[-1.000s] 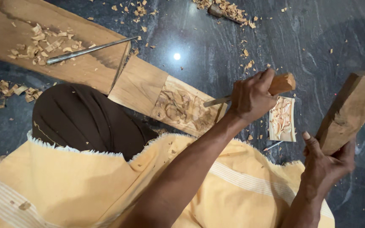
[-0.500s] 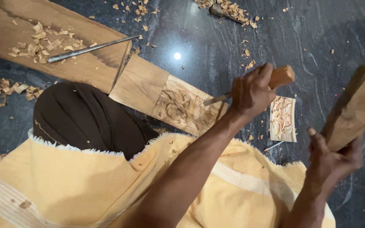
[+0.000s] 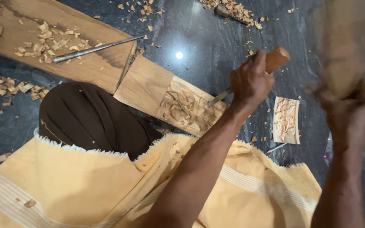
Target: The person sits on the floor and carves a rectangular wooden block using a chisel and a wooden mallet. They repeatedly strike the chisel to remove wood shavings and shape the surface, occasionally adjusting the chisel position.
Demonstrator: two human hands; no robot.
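My left hand [image 3: 250, 81] grips a chisel by its orange wooden handle [image 3: 276, 59]. The steel blade [image 3: 218, 98] slants down onto the carved end of a wooden board [image 3: 146, 82], where curled relief shapes are cut among loose shavings. On the right, my right hand [image 3: 349, 107] is closed on a wooden mallet [image 3: 343, 46]. Hand and mallet are both blurred by motion, and the mallet stands high, above and to the right of the chisel handle. The board rests against my knee, which is under dark brown cloth [image 3: 85, 118].
A small carved panel [image 3: 286, 120] lies on the dark stone floor right of the board. A long plank [image 3: 64, 63] with chips and a metal rod [image 3: 93, 48] lies at upper left. Another tool among shavings [image 3: 229, 10] lies at top. Yellow cloth [image 3: 85, 185] covers my lap.
My right hand has swung the mallet up and in, from low right to high beside the chisel handle, now blurred. The chisel hand has stayed on the board.
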